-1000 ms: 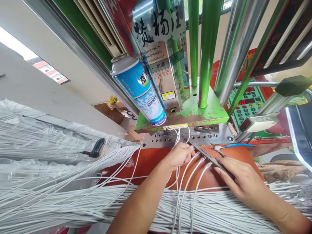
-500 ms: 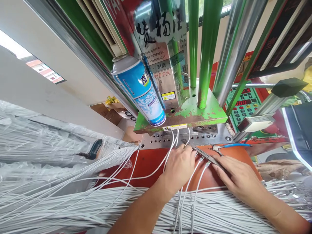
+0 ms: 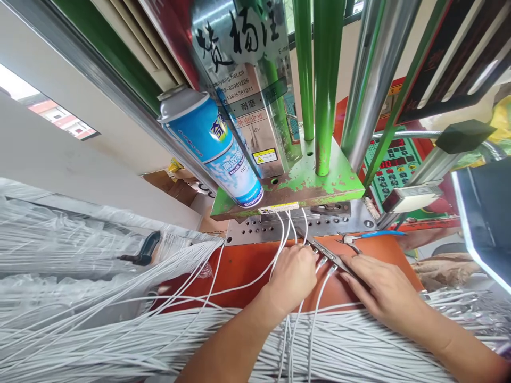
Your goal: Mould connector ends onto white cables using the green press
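My right hand [image 3: 379,279] grips the near right end of a flat metal bar [image 3: 321,250], thumb and fingers closed round it. Several white cables [image 3: 318,300] with metal-tipped connectors [image 3: 332,269] sit in a row along the bar's near side. My left hand [image 3: 293,274] is closed at the bar's left part, fingers curled round what looks like a cable connector there; its fingertips partly hide it. Beyond the bar, other white cables [image 3: 284,234] run down from under the green press plate [image 3: 339,181].
A blue-and-white spray can [image 3: 215,154] stands on the green plate. Blue-handled pliers [image 3: 375,234] lie right of the drilled metal base [image 3: 255,226]. White cables [image 3: 159,340] are heaped along the front. A control panel [image 3: 393,165] is at right, a dark clamp [image 3: 146,250] at left.
The view has shifted slightly, so the machine appears further left. My left fingers have moved a little along the bar, uncovering more of it. The right hand keeps its hold.
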The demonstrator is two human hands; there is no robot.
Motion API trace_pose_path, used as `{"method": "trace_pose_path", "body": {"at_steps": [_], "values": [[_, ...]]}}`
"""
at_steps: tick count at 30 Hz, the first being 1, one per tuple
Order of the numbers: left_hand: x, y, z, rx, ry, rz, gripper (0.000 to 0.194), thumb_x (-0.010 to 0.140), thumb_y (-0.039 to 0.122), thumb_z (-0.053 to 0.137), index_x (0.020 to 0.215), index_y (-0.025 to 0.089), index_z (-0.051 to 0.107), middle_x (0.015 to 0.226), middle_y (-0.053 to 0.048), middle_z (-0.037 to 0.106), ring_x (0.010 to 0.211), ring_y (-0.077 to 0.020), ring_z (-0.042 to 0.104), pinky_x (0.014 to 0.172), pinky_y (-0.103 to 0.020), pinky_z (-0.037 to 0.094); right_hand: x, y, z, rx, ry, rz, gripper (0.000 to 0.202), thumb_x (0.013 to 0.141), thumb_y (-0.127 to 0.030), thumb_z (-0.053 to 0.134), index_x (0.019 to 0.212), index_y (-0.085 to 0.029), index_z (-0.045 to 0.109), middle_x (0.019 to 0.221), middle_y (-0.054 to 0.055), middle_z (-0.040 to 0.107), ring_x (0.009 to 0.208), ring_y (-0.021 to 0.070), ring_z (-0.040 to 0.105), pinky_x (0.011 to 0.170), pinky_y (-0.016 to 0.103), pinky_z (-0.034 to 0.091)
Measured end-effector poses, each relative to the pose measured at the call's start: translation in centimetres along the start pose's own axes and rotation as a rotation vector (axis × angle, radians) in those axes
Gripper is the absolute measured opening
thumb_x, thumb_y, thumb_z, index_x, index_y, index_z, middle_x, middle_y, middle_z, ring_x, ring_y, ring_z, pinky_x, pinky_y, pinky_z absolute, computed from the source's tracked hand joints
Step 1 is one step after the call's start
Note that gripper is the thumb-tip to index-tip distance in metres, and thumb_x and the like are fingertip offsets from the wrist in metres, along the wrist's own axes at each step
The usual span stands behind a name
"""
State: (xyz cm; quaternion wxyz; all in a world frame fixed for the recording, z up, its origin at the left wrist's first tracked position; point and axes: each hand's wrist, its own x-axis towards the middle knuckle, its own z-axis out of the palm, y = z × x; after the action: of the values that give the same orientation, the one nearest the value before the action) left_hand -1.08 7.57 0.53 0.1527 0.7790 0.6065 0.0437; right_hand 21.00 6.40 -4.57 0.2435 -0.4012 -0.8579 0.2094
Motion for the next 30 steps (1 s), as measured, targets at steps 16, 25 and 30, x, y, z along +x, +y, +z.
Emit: {"method": "trace_pose_path", "body": {"at_steps": [16,25,30], "values": [[-2.1,2.2,1.4,0.085,0.038,0.139,0.022,0.099,0.023,0.054,0.085,0.018,0.07,0.086,-0.007,0.075,0.078,-0.0243,0.071,0.064,-0.034,0.043,0.2,-0.5,0.3,-0.061,0.055,0.024,0.019,0.108,-0.031,0.045,0.11,-0.021,0.06,0.089,0.004,0.061,0.084,0.0198,0.058,0.071,0.033,0.042],[-0.7,-1.8,-2.1,-0.693,0.474,-0.072,0.036,0.098,0.042,0.063,0.071,0.019,0.059,0.066,0.002,0.058,0.064,-0.012,0.055,0.062,-0.026,0.038,0.5,-0.6,0.5,-0.209,-0.015,0.03,0.024,0.108,-0.033,0.04,0.112,-0.023,0.062,0.102,0.007,0.06,0.093,0.0236,0.056,0.075,0.036,0.046],[2.2,-4.5,-1.8,-1.346,0.653,-0.278,0.034,0.08,0.038,0.085,0.103,0.02,0.067,0.111,-0.006,0.069,0.109,-0.0185,0.065,0.096,-0.03,0.048,0.7,-0.5,0.6,-0.186,-0.007,0.032,0.029,0.109,-0.034,0.036,0.113,-0.023,0.063,0.104,0.007,0.06,0.095,0.0233,0.058,0.079,0.038,0.049]]}}
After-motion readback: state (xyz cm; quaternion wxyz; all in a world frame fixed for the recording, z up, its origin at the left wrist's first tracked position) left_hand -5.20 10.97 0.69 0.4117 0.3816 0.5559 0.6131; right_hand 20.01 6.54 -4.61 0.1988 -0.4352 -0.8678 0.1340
